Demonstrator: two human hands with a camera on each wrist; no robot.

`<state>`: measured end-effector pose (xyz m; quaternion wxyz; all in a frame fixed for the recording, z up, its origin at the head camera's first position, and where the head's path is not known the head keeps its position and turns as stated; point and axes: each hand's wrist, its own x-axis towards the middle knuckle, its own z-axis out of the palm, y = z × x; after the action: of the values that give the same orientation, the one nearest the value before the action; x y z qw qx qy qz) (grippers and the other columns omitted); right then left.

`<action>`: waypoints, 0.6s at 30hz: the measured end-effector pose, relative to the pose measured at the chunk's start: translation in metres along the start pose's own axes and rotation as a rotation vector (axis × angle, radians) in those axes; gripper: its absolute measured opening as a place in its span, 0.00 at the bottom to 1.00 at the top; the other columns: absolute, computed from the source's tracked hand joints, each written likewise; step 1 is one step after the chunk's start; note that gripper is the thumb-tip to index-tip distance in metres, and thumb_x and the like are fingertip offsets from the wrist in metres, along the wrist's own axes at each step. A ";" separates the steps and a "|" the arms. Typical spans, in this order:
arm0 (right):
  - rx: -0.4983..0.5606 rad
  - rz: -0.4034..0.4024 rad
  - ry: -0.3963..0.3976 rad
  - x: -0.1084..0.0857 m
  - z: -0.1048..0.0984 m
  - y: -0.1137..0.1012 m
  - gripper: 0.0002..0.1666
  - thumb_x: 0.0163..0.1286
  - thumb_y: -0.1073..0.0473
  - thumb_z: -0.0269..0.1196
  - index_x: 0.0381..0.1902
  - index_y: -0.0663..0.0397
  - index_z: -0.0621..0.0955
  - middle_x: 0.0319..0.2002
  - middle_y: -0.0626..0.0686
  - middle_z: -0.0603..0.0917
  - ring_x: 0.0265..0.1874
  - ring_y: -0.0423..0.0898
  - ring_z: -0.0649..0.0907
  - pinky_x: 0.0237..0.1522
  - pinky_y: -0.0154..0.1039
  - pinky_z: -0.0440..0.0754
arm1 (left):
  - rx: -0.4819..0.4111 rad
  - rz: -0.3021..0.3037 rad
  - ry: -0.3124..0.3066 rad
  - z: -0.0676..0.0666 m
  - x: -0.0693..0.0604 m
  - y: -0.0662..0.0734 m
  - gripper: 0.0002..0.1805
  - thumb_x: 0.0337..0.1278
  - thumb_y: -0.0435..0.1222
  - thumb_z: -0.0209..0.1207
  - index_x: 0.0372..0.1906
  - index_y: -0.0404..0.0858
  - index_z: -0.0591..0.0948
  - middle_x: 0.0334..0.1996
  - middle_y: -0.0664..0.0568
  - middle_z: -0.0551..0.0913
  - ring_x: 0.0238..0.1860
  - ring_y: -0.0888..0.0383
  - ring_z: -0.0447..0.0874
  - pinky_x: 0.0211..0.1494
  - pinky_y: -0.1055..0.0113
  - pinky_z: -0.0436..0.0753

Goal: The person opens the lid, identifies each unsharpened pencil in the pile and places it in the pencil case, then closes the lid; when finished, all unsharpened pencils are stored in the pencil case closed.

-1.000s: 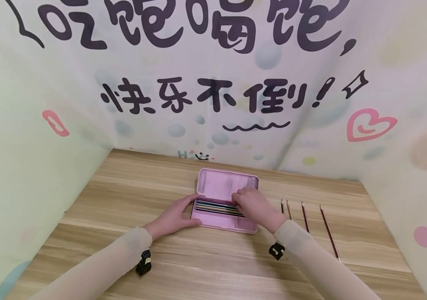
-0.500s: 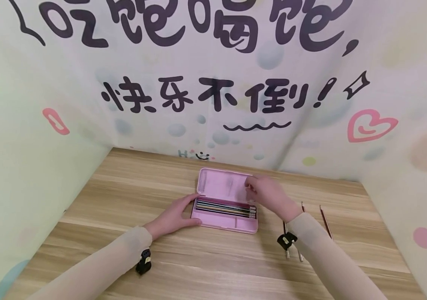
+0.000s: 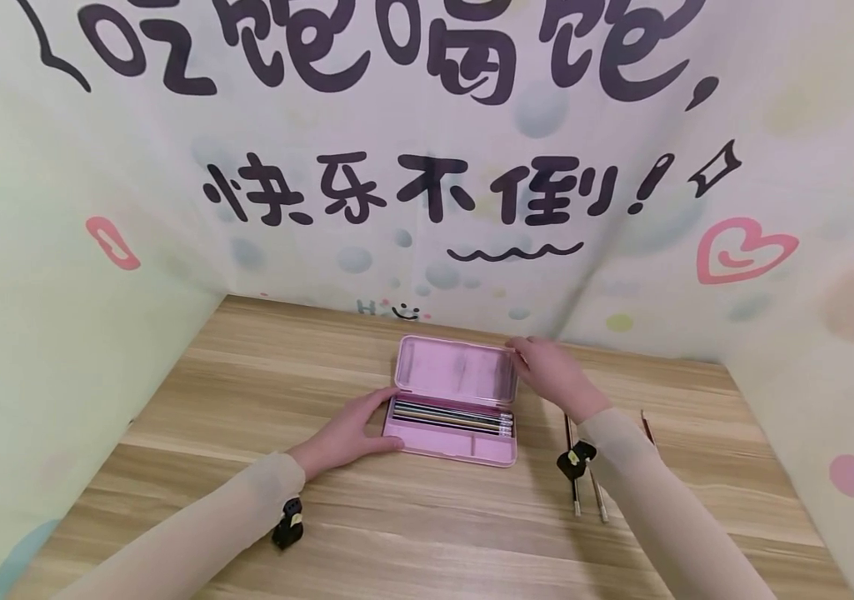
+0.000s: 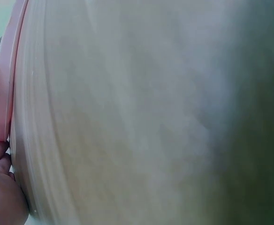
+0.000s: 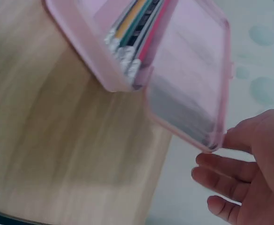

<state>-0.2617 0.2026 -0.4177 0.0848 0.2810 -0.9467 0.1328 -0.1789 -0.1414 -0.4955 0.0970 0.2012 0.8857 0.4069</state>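
Observation:
A pink pencil case [image 3: 419, 438] lies on the table with its lid [image 3: 441, 367] raised at the back. Several pencils [image 3: 445, 417] lie side by side in its rear compartment, eraser ends to the right; they also show in the right wrist view [image 5: 127, 40]. My left hand [image 3: 340, 437] grips the case's left end, thumb at the front and fingers at the back. At the lid's far right corner, my right hand [image 3: 557, 375] holds the edge between thumb and fingers, the other fingers loosely bent [image 5: 249, 173]. The left wrist view shows the case's pink side [image 4: 6, 75].
More pencils lie on the wooden table [image 3: 397, 533] to the right of the case, partly under my right forearm: a dark pencil [image 3: 576, 500], a light one [image 3: 602, 504] and a reddish one [image 3: 647, 427]. A printed cloth wall [image 3: 322, 275] stands behind the table.
My right hand has left the pencils in the case and moved up and right to the lid's corner. The pencils' eraser ends are now uncovered. My left hand has stayed put.

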 end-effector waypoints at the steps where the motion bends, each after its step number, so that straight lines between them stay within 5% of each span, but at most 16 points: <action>1: 0.009 -0.003 -0.008 0.000 0.002 0.001 0.13 0.77 0.66 0.60 0.52 0.69 0.85 0.41 0.63 0.89 0.38 0.58 0.88 0.44 0.55 0.88 | 0.001 -0.001 0.000 0.000 0.000 0.000 0.49 0.60 0.50 0.73 0.80 0.38 0.64 0.77 0.39 0.67 0.77 0.38 0.63 0.80 0.42 0.63; 12: 0.109 -0.020 0.025 -0.014 0.000 0.002 0.14 0.76 0.70 0.60 0.55 0.64 0.86 0.44 0.62 0.90 0.40 0.56 0.89 0.45 0.54 0.89 | -0.028 0.007 0.018 0.001 0.000 0.000 0.64 0.58 0.48 0.75 0.85 0.35 0.43 0.77 0.45 0.69 0.80 0.42 0.58 0.82 0.43 0.56; 18: 0.104 -0.066 0.086 -0.022 -0.004 0.001 0.16 0.76 0.71 0.59 0.58 0.64 0.85 0.49 0.63 0.89 0.46 0.60 0.89 0.50 0.57 0.88 | -0.038 0.003 0.021 0.001 0.001 -0.003 0.66 0.58 0.50 0.75 0.85 0.35 0.40 0.77 0.44 0.69 0.80 0.41 0.58 0.82 0.42 0.56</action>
<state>-0.2433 0.2155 -0.4191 0.1148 0.3102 -0.9242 0.1908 -0.1801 -0.1419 -0.4983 0.0908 0.1962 0.8785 0.4261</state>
